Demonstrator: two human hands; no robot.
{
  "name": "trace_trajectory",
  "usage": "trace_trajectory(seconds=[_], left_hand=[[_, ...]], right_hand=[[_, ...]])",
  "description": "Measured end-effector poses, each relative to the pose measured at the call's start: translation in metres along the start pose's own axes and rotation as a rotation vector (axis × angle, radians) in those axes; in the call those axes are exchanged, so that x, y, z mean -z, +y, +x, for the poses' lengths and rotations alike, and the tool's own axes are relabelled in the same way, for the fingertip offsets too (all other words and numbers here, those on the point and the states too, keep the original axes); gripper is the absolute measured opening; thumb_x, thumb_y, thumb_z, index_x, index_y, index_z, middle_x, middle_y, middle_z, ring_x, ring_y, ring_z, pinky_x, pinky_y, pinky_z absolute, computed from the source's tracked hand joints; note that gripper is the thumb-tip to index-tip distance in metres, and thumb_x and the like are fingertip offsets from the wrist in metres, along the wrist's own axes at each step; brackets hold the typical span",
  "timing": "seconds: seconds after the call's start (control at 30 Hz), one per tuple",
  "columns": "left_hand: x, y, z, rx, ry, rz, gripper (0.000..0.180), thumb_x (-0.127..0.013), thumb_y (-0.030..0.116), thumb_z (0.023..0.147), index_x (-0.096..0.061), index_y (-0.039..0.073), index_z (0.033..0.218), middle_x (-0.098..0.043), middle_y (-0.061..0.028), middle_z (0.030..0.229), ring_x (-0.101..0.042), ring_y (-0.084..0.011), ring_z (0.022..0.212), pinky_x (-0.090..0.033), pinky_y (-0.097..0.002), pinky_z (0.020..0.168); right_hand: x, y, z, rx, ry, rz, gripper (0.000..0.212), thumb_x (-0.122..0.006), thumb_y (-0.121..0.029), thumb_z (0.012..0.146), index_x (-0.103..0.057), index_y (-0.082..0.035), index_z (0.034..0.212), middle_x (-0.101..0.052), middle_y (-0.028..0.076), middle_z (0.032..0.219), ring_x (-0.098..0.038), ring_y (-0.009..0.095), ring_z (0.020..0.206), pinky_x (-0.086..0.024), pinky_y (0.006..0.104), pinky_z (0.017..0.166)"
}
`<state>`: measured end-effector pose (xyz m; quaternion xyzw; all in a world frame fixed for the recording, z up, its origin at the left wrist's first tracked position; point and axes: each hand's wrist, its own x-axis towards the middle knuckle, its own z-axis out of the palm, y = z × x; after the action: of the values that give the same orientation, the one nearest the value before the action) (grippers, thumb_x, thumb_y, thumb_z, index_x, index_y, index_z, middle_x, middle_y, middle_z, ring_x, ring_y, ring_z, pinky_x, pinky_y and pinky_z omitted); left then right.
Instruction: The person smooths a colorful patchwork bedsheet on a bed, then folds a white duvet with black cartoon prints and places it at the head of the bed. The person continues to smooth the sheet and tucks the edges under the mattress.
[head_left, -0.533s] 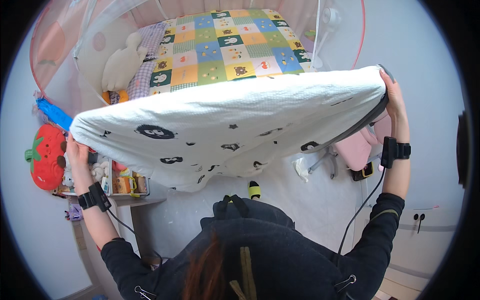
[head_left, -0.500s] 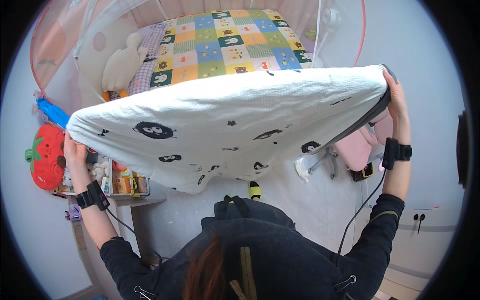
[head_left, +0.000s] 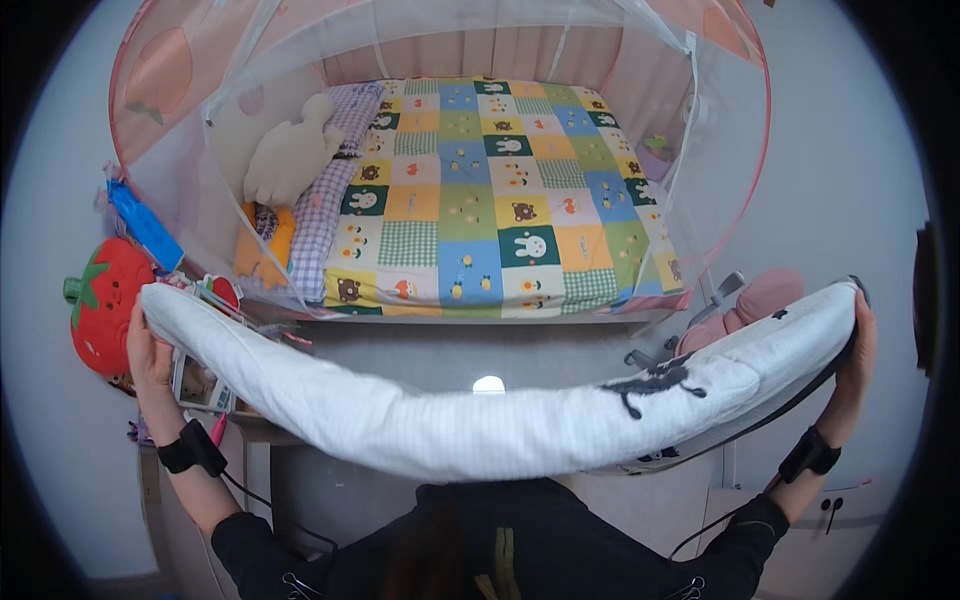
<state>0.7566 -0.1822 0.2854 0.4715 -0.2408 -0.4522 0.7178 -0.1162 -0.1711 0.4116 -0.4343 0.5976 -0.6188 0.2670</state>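
Observation:
A white blanket [head_left: 440, 430] with black printed figures and a dark underside hangs stretched between my hands, sagging in the middle. My left hand [head_left: 150, 350] is closed on its left end, beside a red strawberry-shaped plush [head_left: 108, 305]. At the opposite end, my right hand [head_left: 858, 350] grips the corner, where a dark edge shows. Fingers of both hands are partly hidden by the cloth. Beyond the blanket lies a bed with a colourful patchwork-print cover [head_left: 465, 205].
A pink-rimmed mesh bed tent [head_left: 765, 160] arches over the bed. A white plush [head_left: 290, 165] rests on purple checked pillows [head_left: 318, 215]. Right of the bed stands a pink chair [head_left: 770, 295]. Below my right forearm is a white cabinet [head_left: 780, 540].
The blanket has dropped and come nearer my body, its spread face now folded into a sagging band. Both hands have lowered, the right more and outward. More of the bed shows.

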Motion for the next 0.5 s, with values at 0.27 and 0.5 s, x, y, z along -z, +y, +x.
trace_trajectory(seconds=[0.27,0.5], left_hand=[[-0.095,-0.107,0.139,-0.007,-0.042,-0.008,0.022,-0.048,0.019,0.093,-0.059,0.001,0.098,-0.064,-0.0094,0.091,-0.062,-0.021,0.083,-0.05,-0.0353,0.077],[-0.207,0.167,0.261,-0.73,-0.111,-0.254,0.03,-0.039,0.017,0.095,-0.051,-0.005,0.111,-0.058,-0.0143,0.113,-0.056,-0.0264,0.105,-0.046,-0.0402,0.092]], right_hand=[[-0.165,0.059,0.178,0.01,-0.35,-0.312,0.039,-0.058,-0.033,0.088,-0.058,0.002,0.106,-0.061,0.005,0.095,-0.055,0.012,0.084,-0.044,0.0271,0.077],[-0.169,-0.104,0.367,0.637,-0.106,0.205,0.052,-0.06,-0.042,0.088,-0.056,0.005,0.11,-0.06,0.012,0.106,-0.057,0.018,0.097,-0.047,0.0311,0.082]])
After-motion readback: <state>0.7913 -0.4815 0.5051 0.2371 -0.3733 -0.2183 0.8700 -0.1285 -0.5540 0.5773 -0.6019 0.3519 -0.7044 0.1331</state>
